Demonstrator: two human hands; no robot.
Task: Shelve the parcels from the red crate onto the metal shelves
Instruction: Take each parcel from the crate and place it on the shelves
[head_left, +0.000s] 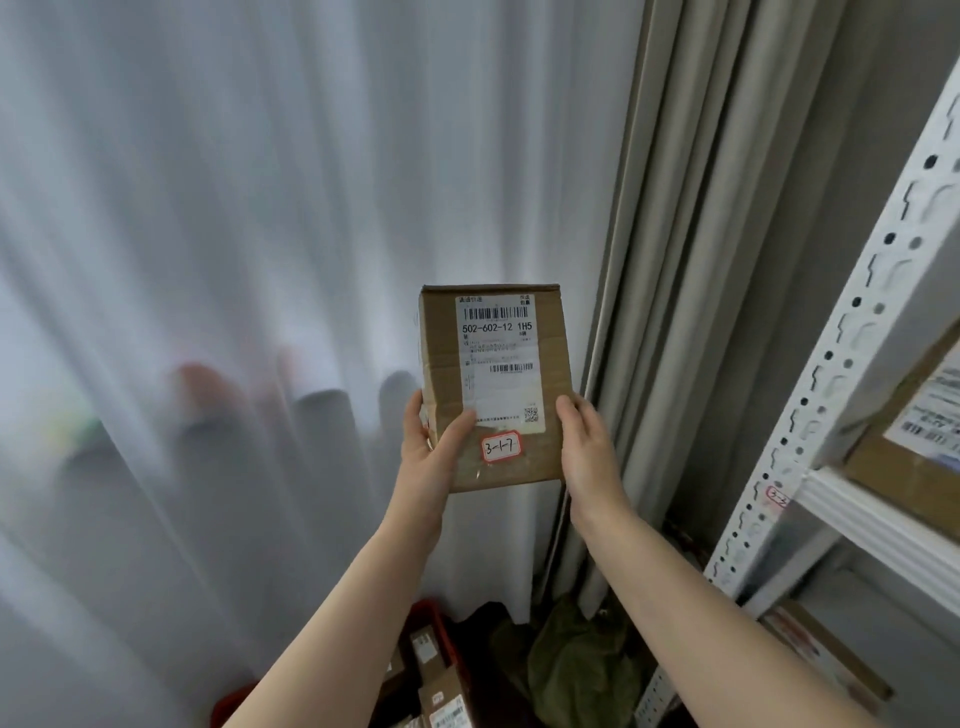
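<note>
Left hand (434, 449) and right hand (589, 447) bare — forearms (337, 613) likewise.

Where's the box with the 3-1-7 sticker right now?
Head view, centre: the cardboard parcel is held up between the left hand and right hand, before the white curtain, left of the metal shelving.

Brown cardboard parcel (498, 387) upright in mid-air, white label and red-edged sticker, red crate (441, 631) with more parcels below, white metal shelves (852, 322) at right
</note>
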